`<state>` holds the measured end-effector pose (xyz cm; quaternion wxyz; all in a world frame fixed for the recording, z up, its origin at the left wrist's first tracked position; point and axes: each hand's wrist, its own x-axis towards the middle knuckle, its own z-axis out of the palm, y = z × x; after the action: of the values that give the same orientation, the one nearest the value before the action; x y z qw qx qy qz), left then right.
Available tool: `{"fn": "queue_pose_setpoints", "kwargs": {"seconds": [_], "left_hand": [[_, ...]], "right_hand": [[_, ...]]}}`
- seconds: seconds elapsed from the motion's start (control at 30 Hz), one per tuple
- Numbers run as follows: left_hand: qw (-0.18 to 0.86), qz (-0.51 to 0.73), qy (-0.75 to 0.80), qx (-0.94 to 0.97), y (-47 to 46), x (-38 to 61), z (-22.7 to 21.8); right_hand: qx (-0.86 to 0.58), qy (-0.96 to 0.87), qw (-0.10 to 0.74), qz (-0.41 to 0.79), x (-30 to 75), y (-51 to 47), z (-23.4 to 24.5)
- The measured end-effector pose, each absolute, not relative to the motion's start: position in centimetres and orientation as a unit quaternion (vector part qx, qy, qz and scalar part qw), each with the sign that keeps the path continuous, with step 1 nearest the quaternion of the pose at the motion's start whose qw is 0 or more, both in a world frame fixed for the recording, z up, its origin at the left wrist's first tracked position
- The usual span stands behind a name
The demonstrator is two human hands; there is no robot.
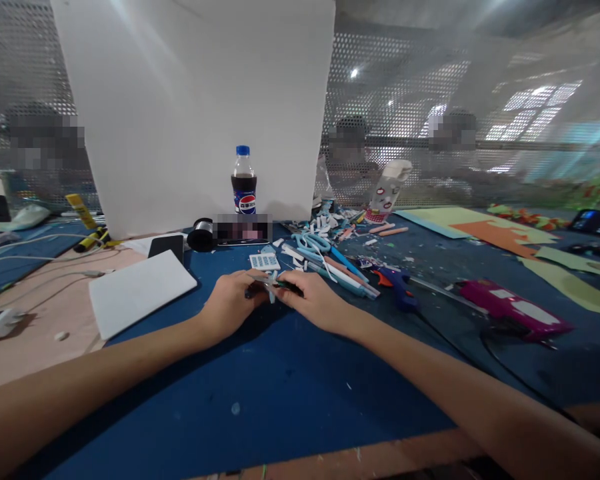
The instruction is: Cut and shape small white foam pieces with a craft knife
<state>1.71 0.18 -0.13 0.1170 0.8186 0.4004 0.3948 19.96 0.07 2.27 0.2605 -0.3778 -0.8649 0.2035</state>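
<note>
Head view: blue mat (280,407) lies below both hands (231,303) (313,300), white board (195,100) behind.

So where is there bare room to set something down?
Mainly the blue mat between the left forearm and right forearm, nearly bare. A narrow gap lies between the flat white slab and left hand. Beyond the right hand it's crowded: light-blue scissors and white scraps.

Left hand (229,303) near right hand (316,299), both curled
</note>
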Motion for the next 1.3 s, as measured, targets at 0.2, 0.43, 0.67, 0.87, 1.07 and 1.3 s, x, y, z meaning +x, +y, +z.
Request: {"fn": "queue_pose_setpoints", "kwargs": {"seconds": [0.2,0.43,0.67,0.87,1.07,1.3], "left_hand": [[0.095,0.404,0.349,0.840,0.1,1.7,-0.1],[0.149,0.412,0.363,0.822,0.0,1.6,0.0],[0.325,0.408,0.349,0.779,0.5,1.4,0.3],[0.396,0.408,0.367,0.737,1.3,1.1,-0.4],[0.415,0.409,0.365,0.726,1.7,1.0,-0.7],[0.399,0.408,0.375,0.731,1.7,1.1,-0.8]], "right_hand": [[-0.375,-0.862,0.260,0.220,19.5,-0.4,2.3],[-0.367,-0.849,0.279,0.259,19.9,-0.4,2.5],[-0.366,-0.806,0.259,0.387,21.7,0.6,3.9],[-0.394,-0.778,0.207,0.442,21.7,1.0,3.2],[-0.421,-0.756,0.210,0.455,21.2,1.1,2.2],[-0.448,-0.755,0.226,0.422,21.4,1.1,2.3]]}}
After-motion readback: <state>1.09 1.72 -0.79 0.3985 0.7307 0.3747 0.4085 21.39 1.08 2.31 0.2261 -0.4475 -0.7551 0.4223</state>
